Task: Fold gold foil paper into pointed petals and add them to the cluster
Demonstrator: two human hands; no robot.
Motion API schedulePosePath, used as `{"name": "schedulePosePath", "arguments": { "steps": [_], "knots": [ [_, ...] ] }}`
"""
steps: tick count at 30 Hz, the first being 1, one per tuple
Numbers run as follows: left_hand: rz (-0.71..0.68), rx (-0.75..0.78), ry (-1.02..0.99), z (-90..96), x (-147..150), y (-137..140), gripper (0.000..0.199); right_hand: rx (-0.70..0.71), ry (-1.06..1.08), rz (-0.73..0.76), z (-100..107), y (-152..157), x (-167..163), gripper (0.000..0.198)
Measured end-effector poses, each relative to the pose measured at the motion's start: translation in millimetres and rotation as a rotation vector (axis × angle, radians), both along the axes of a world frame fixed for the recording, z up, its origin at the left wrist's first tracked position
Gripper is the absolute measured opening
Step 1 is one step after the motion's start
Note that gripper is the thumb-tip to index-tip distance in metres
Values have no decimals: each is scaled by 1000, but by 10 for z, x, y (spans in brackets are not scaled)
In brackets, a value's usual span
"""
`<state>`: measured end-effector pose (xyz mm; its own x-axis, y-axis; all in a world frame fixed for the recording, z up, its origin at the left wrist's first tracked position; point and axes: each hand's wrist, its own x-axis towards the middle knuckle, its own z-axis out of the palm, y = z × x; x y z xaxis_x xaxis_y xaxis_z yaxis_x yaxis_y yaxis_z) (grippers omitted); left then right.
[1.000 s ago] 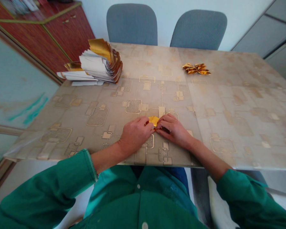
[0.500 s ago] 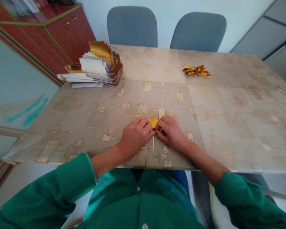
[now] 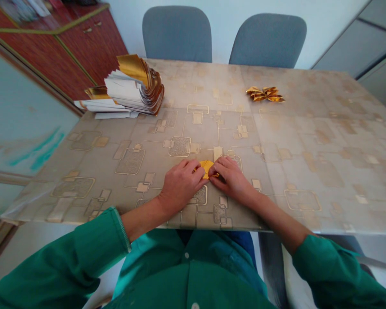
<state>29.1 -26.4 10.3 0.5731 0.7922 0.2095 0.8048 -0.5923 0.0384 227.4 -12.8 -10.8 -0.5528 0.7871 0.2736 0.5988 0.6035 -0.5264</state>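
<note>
A small piece of folded gold paper lies at the near middle of the table, between my hands. My left hand has its fingers closed on the left end of the paper. On the right end, the thumb and fingers of my right hand pinch it. Both hands rest low on the tablecloth, with fingertips close together. The ends of the paper are hidden under my fingers. Toward the back right lies a gold folded-paper piece with several pointed petals, apart from both hands.
A curved stack of gold and white paper sheets stands at the table's back left. The patterned tablecloth covers the table. Two grey chairs stand behind the far edge, and a reddish wooden cabinet is at the left.
My fingers have shifted slightly on the gold paper, and a little more of its near side shows between them. The stack and the petalled piece stay in place on the table.
</note>
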Motion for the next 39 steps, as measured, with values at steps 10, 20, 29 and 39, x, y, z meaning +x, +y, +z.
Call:
{"name": "schedulePosePath", "arguments": {
  "steps": [10,20,29,39],
  "knots": [
    [18,-30,12,7,13,-8,16,-38,-55,-42,40,15,0,6],
    [10,-86,-123,6,-58,-24,9,-69,-68,27,6,82,53,9],
    [-255,-21,-51,-70,-156,214,14,58,-126,189,214,79,257,22],
    [-669,-64,73,162,-269,575,22,166,-288,217,252,-115,155,26]
  ]
}}
